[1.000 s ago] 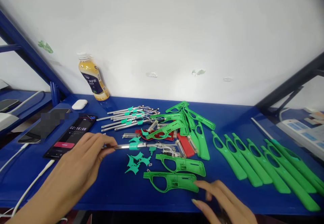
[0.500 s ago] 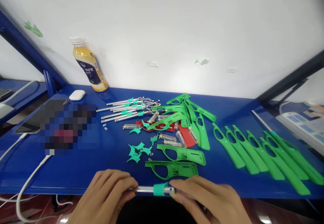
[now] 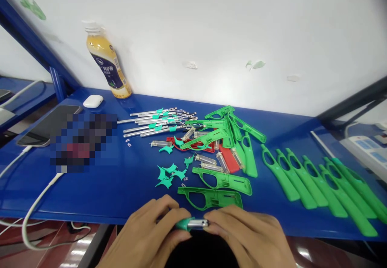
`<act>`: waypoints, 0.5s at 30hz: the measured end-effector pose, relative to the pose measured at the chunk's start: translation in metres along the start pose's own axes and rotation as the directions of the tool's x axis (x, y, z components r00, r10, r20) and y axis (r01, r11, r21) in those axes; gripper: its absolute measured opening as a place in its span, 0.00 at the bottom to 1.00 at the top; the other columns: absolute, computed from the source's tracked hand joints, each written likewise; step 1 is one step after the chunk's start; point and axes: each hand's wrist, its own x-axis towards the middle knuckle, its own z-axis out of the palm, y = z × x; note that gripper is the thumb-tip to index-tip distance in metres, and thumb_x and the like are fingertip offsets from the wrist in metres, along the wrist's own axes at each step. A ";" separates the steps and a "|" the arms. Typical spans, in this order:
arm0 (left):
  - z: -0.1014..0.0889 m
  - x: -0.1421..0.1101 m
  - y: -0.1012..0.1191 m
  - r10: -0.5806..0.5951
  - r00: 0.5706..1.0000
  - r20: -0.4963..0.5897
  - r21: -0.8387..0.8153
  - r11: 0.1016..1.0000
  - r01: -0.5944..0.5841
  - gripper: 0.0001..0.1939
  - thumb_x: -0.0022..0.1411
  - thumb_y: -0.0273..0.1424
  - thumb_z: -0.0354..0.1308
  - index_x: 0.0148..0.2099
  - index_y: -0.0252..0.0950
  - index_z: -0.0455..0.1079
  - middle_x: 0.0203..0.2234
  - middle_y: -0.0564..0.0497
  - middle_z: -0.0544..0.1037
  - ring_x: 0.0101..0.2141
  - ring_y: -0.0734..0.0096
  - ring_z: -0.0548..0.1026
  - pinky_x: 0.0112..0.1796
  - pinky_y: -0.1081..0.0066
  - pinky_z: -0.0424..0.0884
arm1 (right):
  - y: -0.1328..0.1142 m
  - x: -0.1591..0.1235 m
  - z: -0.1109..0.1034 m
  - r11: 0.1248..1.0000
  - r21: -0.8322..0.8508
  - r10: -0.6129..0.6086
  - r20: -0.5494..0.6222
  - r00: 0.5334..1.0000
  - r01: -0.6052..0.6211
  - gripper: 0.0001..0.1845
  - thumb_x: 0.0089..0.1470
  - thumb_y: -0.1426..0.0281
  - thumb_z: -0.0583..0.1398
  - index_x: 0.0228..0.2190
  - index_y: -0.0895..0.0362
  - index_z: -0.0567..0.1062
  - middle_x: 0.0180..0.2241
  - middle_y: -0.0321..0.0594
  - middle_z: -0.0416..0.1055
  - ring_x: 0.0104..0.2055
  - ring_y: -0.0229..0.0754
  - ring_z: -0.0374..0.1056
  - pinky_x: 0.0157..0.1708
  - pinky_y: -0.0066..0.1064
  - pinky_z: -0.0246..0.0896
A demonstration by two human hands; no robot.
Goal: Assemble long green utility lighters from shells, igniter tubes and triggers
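A silver metal lighter tube (image 3: 198, 223) with a teal trigger piece (image 3: 183, 224) around it lies crosswise at the table's front edge. My left hand (image 3: 151, 229) is closed on the tube, its fingertips at the teal piece. Pinched fingers of my right hand (image 3: 246, 231) grip the tube's other end, hiding that tip. Just beyond my hands lies a green lighter handle shell (image 3: 223, 198), open side up, with another green shell (image 3: 232, 182) behind it. Loose teal triggers (image 3: 165, 182) are piled left of the shells.
Several tubes with wires (image 3: 151, 128) lie at the back. Clear fuel tanks (image 3: 205, 159) and a red shell (image 3: 228, 159) sit mid-table. Green handles (image 3: 281, 179) line the right. A juice bottle (image 3: 107, 66), a phone (image 3: 45, 124) and a white cable (image 3: 36, 203) are left.
My left hand has slid right along the tube to the teal piece, covering more of the tube. My right hand stays at its end. The camera view has shifted slightly.
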 end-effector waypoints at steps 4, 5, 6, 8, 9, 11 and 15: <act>0.002 -0.010 -0.007 -0.068 0.995 0.075 -0.060 0.996 0.072 0.13 0.79 0.33 0.48 0.58 0.47 0.71 0.45 0.55 0.79 0.43 0.78 0.81 0.45 0.81 0.78 | 0.002 0.012 0.005 1.000 0.003 -0.015 -0.048 0.999 0.016 0.17 0.75 0.69 0.52 0.41 0.53 0.80 0.36 0.31 0.83 0.31 0.31 0.80 0.32 0.19 0.72; 0.003 -0.013 -0.009 -0.077 0.993 0.091 -0.053 0.995 0.082 0.15 0.78 0.33 0.48 0.60 0.48 0.70 0.47 0.54 0.79 0.45 0.77 0.81 0.47 0.80 0.78 | 0.002 0.015 0.006 1.000 0.000 -0.027 -0.054 0.998 0.027 0.17 0.75 0.69 0.52 0.41 0.54 0.81 0.35 0.31 0.83 0.30 0.31 0.79 0.31 0.18 0.72; 0.004 -0.016 -0.011 -0.086 0.992 0.094 -0.039 0.995 0.090 0.16 0.78 0.33 0.49 0.62 0.48 0.69 0.49 0.53 0.79 0.47 0.75 0.81 0.48 0.78 0.79 | 0.001 0.017 0.006 0.999 -0.009 -0.039 -0.047 0.998 0.039 0.18 0.75 0.69 0.52 0.40 0.54 0.81 0.35 0.31 0.83 0.29 0.31 0.79 0.31 0.18 0.72; 0.005 -0.019 -0.014 -0.098 0.993 0.062 -0.013 0.995 0.099 0.18 0.77 0.33 0.50 0.64 0.49 0.69 0.52 0.51 0.79 0.49 0.70 0.81 0.49 0.75 0.80 | 0.001 0.018 0.006 0.998 -0.059 -0.041 -0.042 0.998 0.038 0.18 0.75 0.67 0.52 0.42 0.52 0.82 0.38 0.31 0.84 0.31 0.32 0.81 0.30 0.19 0.73; 0.005 -0.020 -0.016 -0.103 0.994 0.037 -0.006 0.995 0.104 0.19 0.77 0.33 0.50 0.65 0.50 0.69 0.52 0.51 0.79 0.48 0.69 0.82 0.49 0.74 0.81 | 0.002 0.016 0.004 0.995 -0.096 -0.026 -0.039 0.999 0.022 0.17 0.75 0.64 0.53 0.45 0.50 0.82 0.41 0.31 0.84 0.35 0.33 0.82 0.30 0.19 0.74; 0.004 -0.022 -0.018 -0.119 0.993 0.022 -0.008 0.993 0.119 0.21 0.77 0.33 0.49 0.67 0.50 0.67 0.52 0.50 0.79 0.47 0.69 0.82 0.46 0.75 0.81 | 0.006 0.009 0.000 0.984 -0.171 0.035 -0.058 0.998 -0.045 0.17 0.73 0.57 0.55 0.54 0.48 0.79 0.49 0.33 0.83 0.42 0.37 0.83 0.32 0.20 0.76; 0.002 -0.034 -0.025 -0.165 0.981 0.102 -0.025 0.985 0.168 0.24 0.78 0.33 0.48 0.72 0.50 0.60 0.55 0.48 0.77 0.49 0.71 0.81 0.48 0.76 0.80 | 0.026 -0.016 -0.007 0.956 -0.215 0.166 -0.169 0.972 -0.200 0.18 0.69 0.57 0.61 0.55 0.49 0.78 0.48 0.37 0.82 0.42 0.39 0.83 0.38 0.22 0.78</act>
